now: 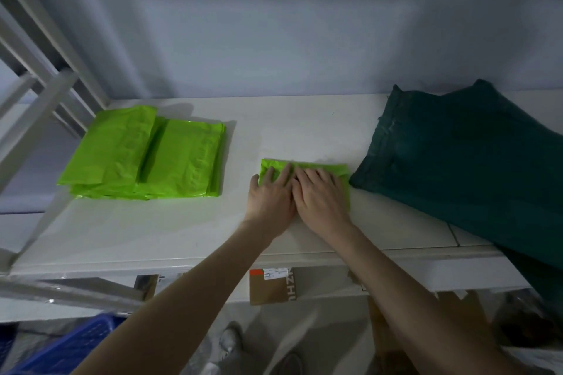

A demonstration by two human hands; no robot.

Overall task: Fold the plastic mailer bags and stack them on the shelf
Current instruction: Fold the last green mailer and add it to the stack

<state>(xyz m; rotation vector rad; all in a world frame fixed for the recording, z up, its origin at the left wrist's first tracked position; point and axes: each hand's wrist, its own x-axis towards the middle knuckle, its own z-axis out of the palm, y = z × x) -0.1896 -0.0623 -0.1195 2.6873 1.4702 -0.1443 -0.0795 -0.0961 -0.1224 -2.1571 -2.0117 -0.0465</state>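
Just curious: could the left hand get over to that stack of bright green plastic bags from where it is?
Probably yes: only bare white shelf lies between the left hand and the stack of bright green plastic bags.

Left green mailer stack (146, 158): glossy crinkled plastic. Shelf (152, 231): smooth matt white. Right dark green bags (463, 161): matt plastic.

Single view, head-worn, wide-angle. Looks forward and steeply down from above onto the flat white shelf board (189, 231), close enough that both bare forearms enter from the bottom edge. Faces the pale grey wall (274, 24) behind; floor below visible along the lower margin.
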